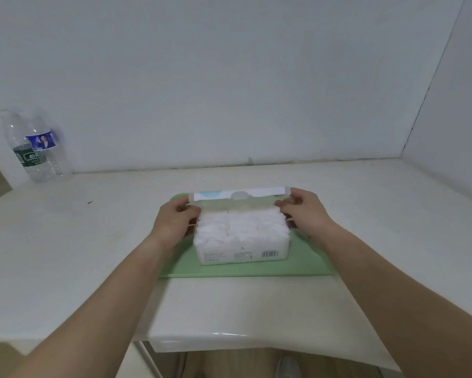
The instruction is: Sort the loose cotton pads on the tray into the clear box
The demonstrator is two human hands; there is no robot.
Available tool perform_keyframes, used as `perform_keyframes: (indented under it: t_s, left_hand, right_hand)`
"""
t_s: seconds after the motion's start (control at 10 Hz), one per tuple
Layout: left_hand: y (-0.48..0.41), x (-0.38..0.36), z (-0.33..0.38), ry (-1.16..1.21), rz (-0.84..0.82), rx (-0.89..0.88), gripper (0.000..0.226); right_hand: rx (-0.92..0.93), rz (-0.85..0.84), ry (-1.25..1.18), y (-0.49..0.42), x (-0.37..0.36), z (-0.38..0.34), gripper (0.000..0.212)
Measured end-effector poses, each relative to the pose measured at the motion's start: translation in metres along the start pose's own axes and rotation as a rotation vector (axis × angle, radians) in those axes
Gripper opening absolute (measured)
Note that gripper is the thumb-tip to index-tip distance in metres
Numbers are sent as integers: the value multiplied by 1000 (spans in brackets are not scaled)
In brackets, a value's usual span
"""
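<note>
**Both hands at the lid of the filled box**

Two bare forearms reach in from the bottom corners and converge on the middle of the table (pixel 65 241). The left hand (pixel 174 222) sits against the left end of the clear box (pixel 240 255), its fingers curled and pinching the left end of the lid (pixel 239 199). The right hand (pixel 303 214) mirrors it, thumb and fingertips pinching the lid's right end. The lid stands raised along the box's far side, tilted back.

The box stands on the green tray (pixel 297 266), towards its far half, with a strip of bare tray between the box and the tray's near edge. The tray lies well back from the table's front edge. Pale tabletop stretches wide to the left and right of it, and a white wall closes the far side and the right.

The cotton pads (pixel 241 225) fill the box in packed white rows up to its rim. Two clear water bottles (pixel 25 148) stand together at the far left by the wall, well apart from the tray.
</note>
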State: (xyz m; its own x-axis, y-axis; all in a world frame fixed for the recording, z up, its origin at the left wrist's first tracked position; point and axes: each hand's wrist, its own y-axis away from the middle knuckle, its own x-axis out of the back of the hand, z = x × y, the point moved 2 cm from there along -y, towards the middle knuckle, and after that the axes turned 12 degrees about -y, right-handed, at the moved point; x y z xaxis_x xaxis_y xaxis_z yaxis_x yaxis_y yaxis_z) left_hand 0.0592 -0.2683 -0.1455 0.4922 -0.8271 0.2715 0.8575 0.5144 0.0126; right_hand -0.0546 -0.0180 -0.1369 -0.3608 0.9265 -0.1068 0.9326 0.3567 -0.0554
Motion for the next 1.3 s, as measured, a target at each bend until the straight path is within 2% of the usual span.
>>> perform_keyframes:
  t_s: [0.1, 0.2, 0.3, 0.4, 0.5, 0.6, 0.8, 0.9, 1.1, 1.2, 1.3]
  left_hand:
    - [14, 6, -2, 43, 11, 7, 33]
    - [34, 6, 2, 40, 12, -37, 29]
    - [53, 4, 4, -83, 34, -143, 23]
    - [66, 0, -1, -378, 57, -256, 42]
    - [76, -6, -6, -704, 11, -454, 58]
    - [77, -9, -8, -945, 31, -565, 57]
    - [72, -8, -10, -1053, 140, -697, 48]
    - [70, -12, -6, -1089, 100, -634, 49]
    - [64, -14, 9, -1156, -77, -463, 71]
    - [59, -16, 28, -1122, -27, -426, 67]
    - [61, -20, 52, -1194, -42, -406, 68]
  right_hand:
    - [13, -15, 29, 9, 5, -6, 32]
    - [-10, -7, 79, 18, 9, -10, 29]
    - [27, -34, 163, 34, 7, -12, 25]
    - [217, -75, 515, 49, 4, -7, 28]
    - [360, -178, 872, 66, -5, -5, 55]
    - [353, -257, 1072, 74, -8, -1, 72]
    - [374, -250, 1183, 70, -9, 1, 69]
    - [360, -232, 1188, 67, -12, 3, 68]
    - [282, -231, 1248, 57, -23, -7, 73]
    - [291, -185, 1249, 48, -30, -21, 68]
    - [271, -169, 1261, 43, -39, -37, 62]
